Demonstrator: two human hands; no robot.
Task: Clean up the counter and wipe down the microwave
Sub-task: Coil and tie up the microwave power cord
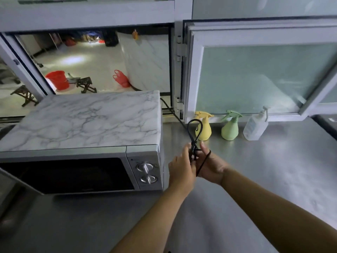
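A silver microwave (78,125) with a marble-patterned top and two dials stands at the left of the steel counter (273,170). Its black power cord (196,132) runs from behind the microwave's back right corner to my hands, just right of the microwave's front. My left hand (181,170) grips a folded bundle of the cord, whose loop sticks up above my fingers. My right hand (212,167) holds the cord too, with a strand wrapped over its back and the thumb raised.
Against the back window stand a yellow spray bottle (204,128), a green spray bottle (230,127) and a clear pump bottle (256,127). The window pane behind the microwave is open onto a room below; the frosted pane (255,77) at right is ajar.
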